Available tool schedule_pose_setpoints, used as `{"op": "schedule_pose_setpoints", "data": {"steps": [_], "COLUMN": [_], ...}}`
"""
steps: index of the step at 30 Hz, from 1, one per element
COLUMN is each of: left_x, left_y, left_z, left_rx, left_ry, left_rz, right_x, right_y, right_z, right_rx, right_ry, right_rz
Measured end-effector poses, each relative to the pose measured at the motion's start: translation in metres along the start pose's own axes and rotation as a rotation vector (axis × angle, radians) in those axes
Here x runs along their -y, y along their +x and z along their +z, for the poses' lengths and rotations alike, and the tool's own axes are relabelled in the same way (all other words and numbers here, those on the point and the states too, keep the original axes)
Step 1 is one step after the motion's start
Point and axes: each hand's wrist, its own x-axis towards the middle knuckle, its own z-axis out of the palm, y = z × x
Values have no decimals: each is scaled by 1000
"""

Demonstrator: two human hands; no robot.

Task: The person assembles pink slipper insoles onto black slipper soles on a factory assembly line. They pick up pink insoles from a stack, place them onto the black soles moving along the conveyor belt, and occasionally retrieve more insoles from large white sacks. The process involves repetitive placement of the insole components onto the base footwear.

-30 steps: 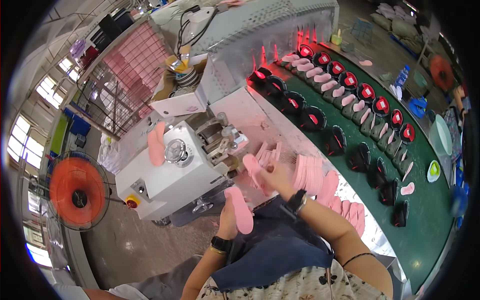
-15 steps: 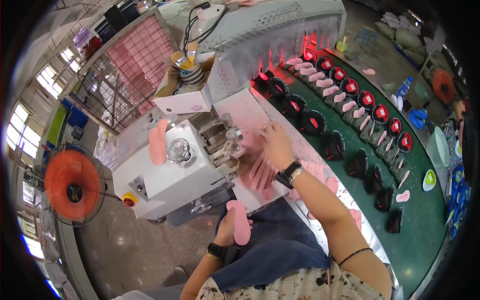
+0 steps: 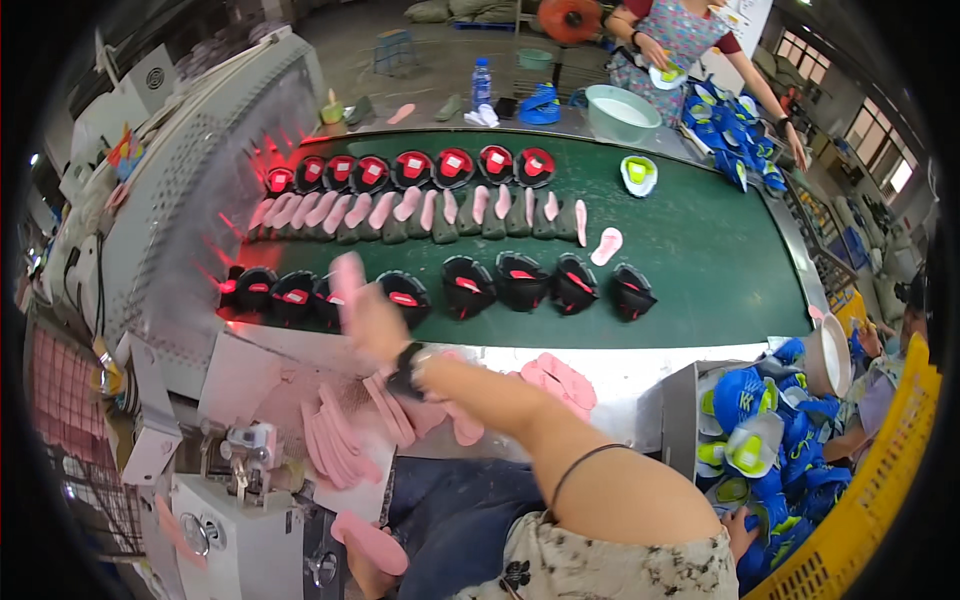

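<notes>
My right hand (image 3: 378,330), blurred, reaches over the near edge of the green conveyor belt (image 3: 720,260). Its fingers are closed on a pink insole (image 3: 347,285) that points up and away. Low in the view, my left hand (image 3: 368,577) grips another pink insole (image 3: 372,545) beside the white machine (image 3: 245,540); most of that hand is hidden. Fanned pink insoles (image 3: 335,440) lie on the worktop below my right wrist. On the belt, dark shoe lasts (image 3: 395,228) form a middle row with pink insoles on them. Black shoe uppers (image 3: 468,285) stand in rows either side.
A grey perforated housing (image 3: 195,220) with red light stands at the belt's left end. Blue shoe uppers (image 3: 770,480) fill a container by a yellow crate (image 3: 860,480) at right. Across the belt, a co-worker (image 3: 690,40) handles uppers near a pale basin (image 3: 622,112).
The view has swung right toward the belt. My right hand has gone from the insole pile beside the machine to the belt edge, now with an insole. My left hand still holds its insole.
</notes>
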Motion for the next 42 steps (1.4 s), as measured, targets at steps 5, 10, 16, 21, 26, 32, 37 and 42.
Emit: {"op": "schedule_pose_setpoints", "data": {"steps": [5,10,16,21,26,32,37,42], "left_x": [47,36,61,-28,-31,-4,50,4], "left_y": [27,50,55,67,67,96,137,136], "left_z": [-8,17,21,58,40,21,25,46], "left_rx": [58,65,293,107,-151,-182,-405,-340], "left_ry": [-826,-932,-999,-862,-648,-610,-222,-190], "left_rz": [-522,-578,-450,-405,-274,-240,-21,-100], "right_x": [-232,-349,-247,-13,56,62,83,99], "right_y": [-35,-89,-54,-138,-175,-159,-147,-185], "right_z": [-220,-380,-255,-141,-83,-11,-9,-19], "right_rx": [-398,-447,-245,730,546,545,556,733], "right_ry": [-186,-566,-200,398,460,546,563,906], "right_rz": [470,791,319,180,35,94,235,405]}}
